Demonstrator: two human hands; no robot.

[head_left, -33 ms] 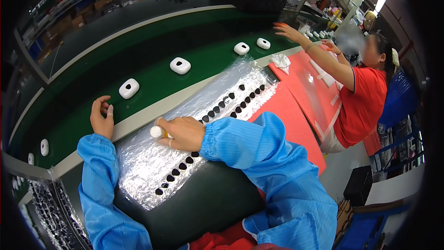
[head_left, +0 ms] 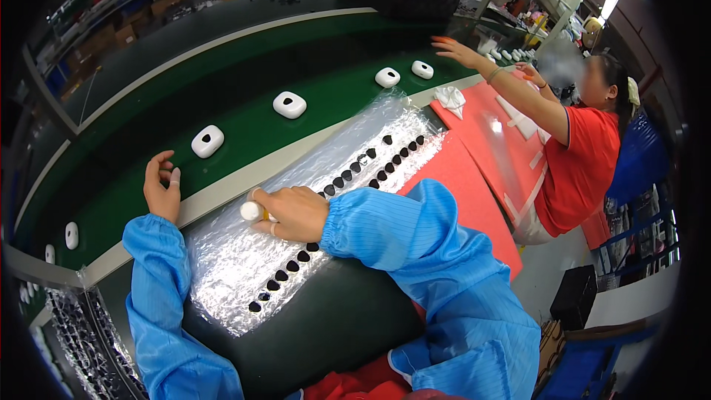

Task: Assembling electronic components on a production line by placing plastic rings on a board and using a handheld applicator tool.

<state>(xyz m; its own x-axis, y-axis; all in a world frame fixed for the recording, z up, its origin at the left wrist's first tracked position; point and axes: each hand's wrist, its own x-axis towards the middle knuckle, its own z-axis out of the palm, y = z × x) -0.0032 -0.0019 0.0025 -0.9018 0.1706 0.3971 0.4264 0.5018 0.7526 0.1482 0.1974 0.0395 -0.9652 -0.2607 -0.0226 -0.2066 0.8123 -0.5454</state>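
Observation:
My left hand (head_left: pixel 162 187) is held at the near edge of the green conveyor belt (head_left: pixel 244 85), open, thumb and fingers apart with nothing between them. Closest to it on the belt lies a white rounded housing (head_left: pixel 215 145) with a dark hole in its face. My right hand (head_left: pixel 296 212) is closed around a white round-ended thing (head_left: pixel 252 211) with a little yellow by the fingers; most of it is hidden. Below that hand, clear bubble wrap (head_left: pixel 235 267) bears two slanting rows of small black rounded pieces (head_left: pixel 281 275). My right sleeve and hand cover part of these rows.
Farther along the belt are more white housings (head_left: pixel 289 105). A metal rail (head_left: pixel 215 198) separates belt and worktable. To the right lie pink-red sheets (head_left: pixel 437 170) and a crumpled white cloth (head_left: pixel 449 101). A co-worker in red (head_left: pixel 589 144) reaches over the belt.
White housings have shifted very slightly rightward with the belt. My left hand has moved a touch left. The co-worker's outstretched hand has moved slightly left. My right hand stays put.

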